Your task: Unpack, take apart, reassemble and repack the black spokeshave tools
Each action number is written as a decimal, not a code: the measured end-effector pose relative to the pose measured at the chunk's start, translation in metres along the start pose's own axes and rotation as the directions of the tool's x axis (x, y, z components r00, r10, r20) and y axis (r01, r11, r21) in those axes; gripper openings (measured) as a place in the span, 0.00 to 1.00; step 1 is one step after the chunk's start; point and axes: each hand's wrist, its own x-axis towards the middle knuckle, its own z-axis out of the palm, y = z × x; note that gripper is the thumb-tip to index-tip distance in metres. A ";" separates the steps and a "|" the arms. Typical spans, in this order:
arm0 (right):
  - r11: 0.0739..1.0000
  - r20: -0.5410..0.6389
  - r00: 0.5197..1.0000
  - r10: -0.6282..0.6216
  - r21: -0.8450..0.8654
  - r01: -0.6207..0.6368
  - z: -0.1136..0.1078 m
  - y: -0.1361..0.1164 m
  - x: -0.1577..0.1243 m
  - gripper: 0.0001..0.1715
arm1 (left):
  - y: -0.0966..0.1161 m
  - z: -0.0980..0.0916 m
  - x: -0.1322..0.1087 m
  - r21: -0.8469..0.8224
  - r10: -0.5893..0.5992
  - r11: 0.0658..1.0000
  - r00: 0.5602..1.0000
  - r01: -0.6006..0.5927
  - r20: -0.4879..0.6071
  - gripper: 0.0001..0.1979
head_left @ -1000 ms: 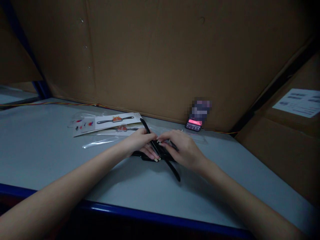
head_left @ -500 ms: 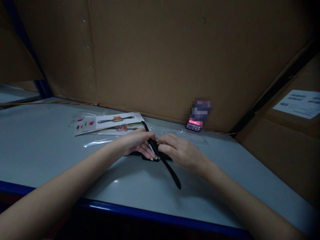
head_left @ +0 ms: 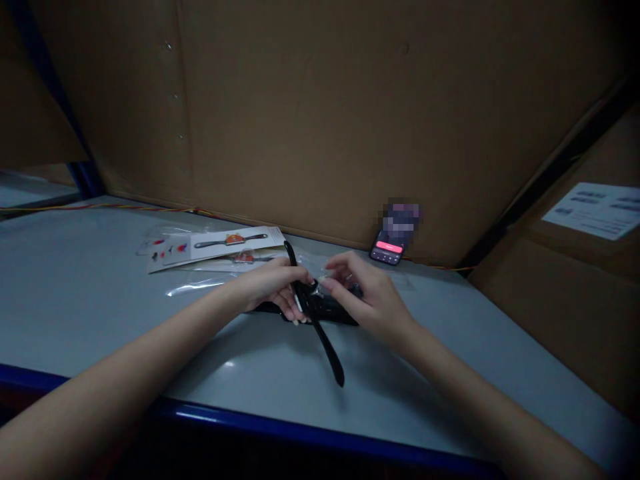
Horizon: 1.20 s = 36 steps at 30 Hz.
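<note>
My left hand (head_left: 277, 283) is closed around the pale middle of a slender black piece with two long, tapering arms (head_left: 327, 353). One arm points up and away; the other slants down toward the table's front. My right hand (head_left: 373, 293) is just to the right, thumb and forefinger brought together at a small shiny bit I cannot make out. Beneath both hands lies a flat black object (head_left: 335, 312), mostly covered by them.
Printed cards (head_left: 215, 245) in clear plastic lie at the back left. A lit phone (head_left: 387, 250) leans against the cardboard wall (head_left: 300, 133). Thin coloured wires (head_left: 145, 207) run along the back edge. A labelled cardboard box (head_left: 565, 273) stands on the right.
My right hand has lifted slightly and its fingers have opened out from their tighter curl. The black piece's lower arm has swung a little to the left.
</note>
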 end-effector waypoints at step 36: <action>0.926 0.116 0.967 0.229 0.279 -0.253 0.013 0.025 0.006 0.14 | -0.002 0.001 0.002 -0.078 0.235 0.965 0.956 -0.251 -0.176 0.12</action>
